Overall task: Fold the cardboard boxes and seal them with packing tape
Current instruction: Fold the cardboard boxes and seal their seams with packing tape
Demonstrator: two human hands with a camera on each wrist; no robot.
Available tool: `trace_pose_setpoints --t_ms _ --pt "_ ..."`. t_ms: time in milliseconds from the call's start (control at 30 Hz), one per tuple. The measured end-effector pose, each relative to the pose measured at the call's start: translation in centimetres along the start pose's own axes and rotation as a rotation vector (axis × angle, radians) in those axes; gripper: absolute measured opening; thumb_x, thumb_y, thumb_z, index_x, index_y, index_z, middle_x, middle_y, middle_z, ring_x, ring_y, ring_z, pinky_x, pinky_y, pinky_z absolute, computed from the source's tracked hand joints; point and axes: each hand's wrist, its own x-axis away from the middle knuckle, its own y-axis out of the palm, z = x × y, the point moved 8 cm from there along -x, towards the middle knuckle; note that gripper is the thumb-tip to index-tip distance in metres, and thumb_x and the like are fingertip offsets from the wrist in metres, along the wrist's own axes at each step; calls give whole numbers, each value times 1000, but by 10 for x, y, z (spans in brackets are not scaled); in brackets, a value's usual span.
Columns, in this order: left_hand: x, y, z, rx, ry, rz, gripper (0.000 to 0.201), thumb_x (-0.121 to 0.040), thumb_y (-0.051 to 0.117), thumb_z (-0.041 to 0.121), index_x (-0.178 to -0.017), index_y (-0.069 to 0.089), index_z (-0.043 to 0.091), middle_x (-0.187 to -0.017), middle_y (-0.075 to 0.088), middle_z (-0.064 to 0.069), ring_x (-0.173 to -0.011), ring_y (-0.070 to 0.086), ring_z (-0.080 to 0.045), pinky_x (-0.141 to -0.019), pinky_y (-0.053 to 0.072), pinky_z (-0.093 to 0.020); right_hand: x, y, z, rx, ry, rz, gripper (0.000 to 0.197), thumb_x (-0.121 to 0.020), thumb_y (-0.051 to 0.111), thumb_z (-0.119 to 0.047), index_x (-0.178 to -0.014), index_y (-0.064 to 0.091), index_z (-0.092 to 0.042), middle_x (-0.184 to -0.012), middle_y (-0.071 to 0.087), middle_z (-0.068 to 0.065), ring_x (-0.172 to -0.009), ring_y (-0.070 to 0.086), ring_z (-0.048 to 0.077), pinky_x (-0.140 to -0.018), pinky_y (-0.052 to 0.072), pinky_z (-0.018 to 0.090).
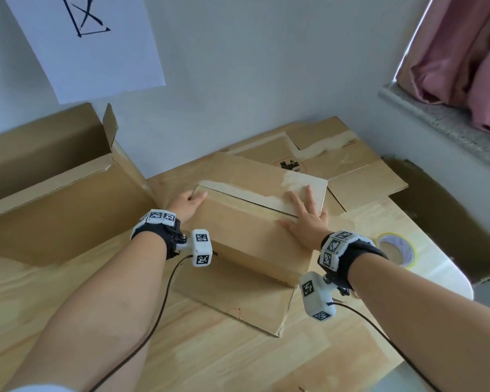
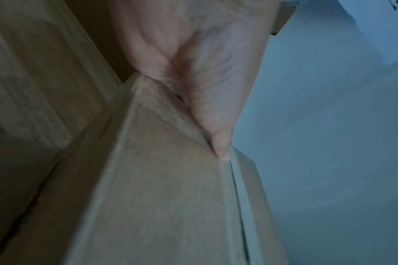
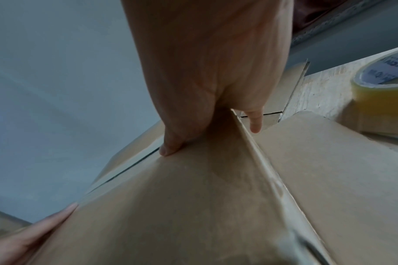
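Cardboard box sits mid-table, directly under both my hands. My right hand lies flat on its top at the right end, fingers straight and spread across the seam between the two closed flaps; it presses, holds nothing. My left hand is at the box's left end, fingers extended along the top edge where the seam ends; the left wrist view shows one fingertip touching the seam. No curl around anything that I can see there.

Around it: tape roll lies flat on the table just beside my right wrist, untouched. Large open box stands to the left, near my left hand, flaps up. Flattened cardboard lies behind the box against the wall, with a printed mark and old tape residue. Another flattened sheet lies under the box on the near side.

Box itself: plain brown, top flaps down and meeting with a narrow dark gap, whitish torn patches along the far flap and its right corner.
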Motion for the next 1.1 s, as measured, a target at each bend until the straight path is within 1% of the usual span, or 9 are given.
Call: trace_pose_setpoints --t_ms 100,333,467,567,700,867,933,1000,1100 --pt "7 -4 7 39 26 6 57 -94 45 53 -140 46 19 -140 50 1 -126 48 -22 -107 37 -41 4 -4 6 -45 19 3 70 -90 42 -61 -145 1 -50 -153 -28 -12 -145 -5 35 -116 -1 43" --pt "34 -14 35 98 99 64 53 -93 55 41 -139 46 16 -141 49 1 -127 48 -19 -108 37 -41 22 -26 9 -190 40 52 73 -90 55 -47 -147 10 -44 -156 -20 -11 -140 27 31 -112 28 43" --pt "70 -40 79 44 210 165 38 -96 49 38 -129 55 21 -118 60 9 -109 56 -16 -99 45 -39 35 -49 -3 -366 -45 106 74 -89 62 -37 -148 17 -34 -158 -12 -5 -145 14 23 -112 27 40" --pt "98 -73 125 -81 301 255 37 -94 47 38 -121 60 16 -115 64 0 -105 60 -22 -95 47 -41 43 -71 -20 -445 -101 158 72 -89 60 -40 -148 19 -34 -158 -7 -5 -143 18 23 -112 28 39" --pt "142 -94 177 -214 457 393 36 -98 43 35 -126 56 16 -98 65 -4 -88 59 -24 -76 46 -34 43 -86 -39 -536 -72 133 70 -92 55 -41 -149 15 -35 -158 -6 -4 -142 21 28 -109 31 43" --pt "170 -60 189 -370 488 419 39 -102 35 32 -135 47 17 -108 61 -22 -87 60 -36 -65 38 -32 47 -73 -35 -525 31 -1 70 -96 42 -49 -151 4 -29 -158 3 5 -139 26 34 -109 29 52" --pt "173 -49 196 -359 489 396 39 -102 32 33 -132 49 13 -112 61 -17 -96 58 -32 -72 41 -32 51 -69 -30 -533 84 -51 69 -94 40 -54 -150 5 -32 -156 12 9 -136 28 37 -105 32 58" --pt "174 -36 203 -275 514 315 42 -103 31 36 -134 48 14 -133 53 -9 -114 52 -24 -89 41 -28 57 -73 -35 -615 94 -95 68 -92 41 -58 -147 11 -32 -153 20 13 -134 29 41 -94 39 63" --pt "174 -15 209 -207 547 206 46 -103 27 40 -141 45 21 -144 47 -2 -122 48 -16 -91 31 -20 68 -96 -56 -715 83 -90 71 -92 35 -62 -146 19 -20 -152 22 10 -134 28 42 -78 46 60"
